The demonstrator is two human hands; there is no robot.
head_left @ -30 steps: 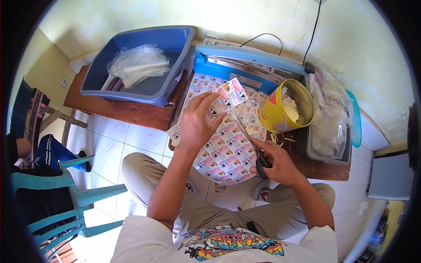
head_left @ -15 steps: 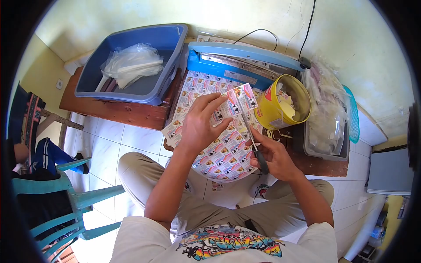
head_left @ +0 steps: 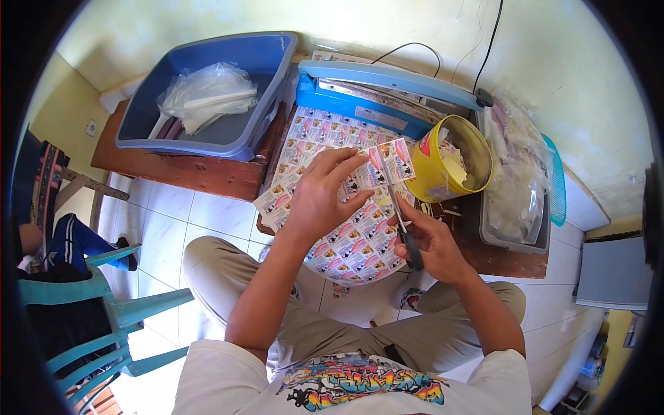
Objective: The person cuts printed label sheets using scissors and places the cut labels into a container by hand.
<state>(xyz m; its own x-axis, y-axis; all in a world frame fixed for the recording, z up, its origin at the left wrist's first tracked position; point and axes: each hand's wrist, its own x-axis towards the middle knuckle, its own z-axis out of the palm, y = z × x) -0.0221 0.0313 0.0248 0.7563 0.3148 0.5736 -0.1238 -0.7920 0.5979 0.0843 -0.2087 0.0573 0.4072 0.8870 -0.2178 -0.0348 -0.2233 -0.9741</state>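
Note:
My left hand (head_left: 319,194) grips a printed label strip (head_left: 397,159) by its left part, and the strip's free end sticks out to the right. Black-handled scissors (head_left: 409,247) are in my right hand (head_left: 437,247), with their blades pointing up and away from me across the strip. Beneath both hands lies a sheet of printed labels (head_left: 353,256), its near edge curving over my lap. A yellow bucket (head_left: 430,166) with pale scraps inside stands just right of the strip's end.
A blue heat sealer (head_left: 360,111) lies behind the sheet. At the left, a blue tub (head_left: 238,149) holds clear plastic bags (head_left: 207,97). Beyond the bucket is a grey bin (head_left: 508,243) of plastic bags. A green chair (head_left: 138,311) and part of another person (head_left: 29,238) are at far left.
The strip has come rightward in my left hand, with more of it showing past the fingers. The scissors have moved up from beside the sheet so that their blades cross the strip.

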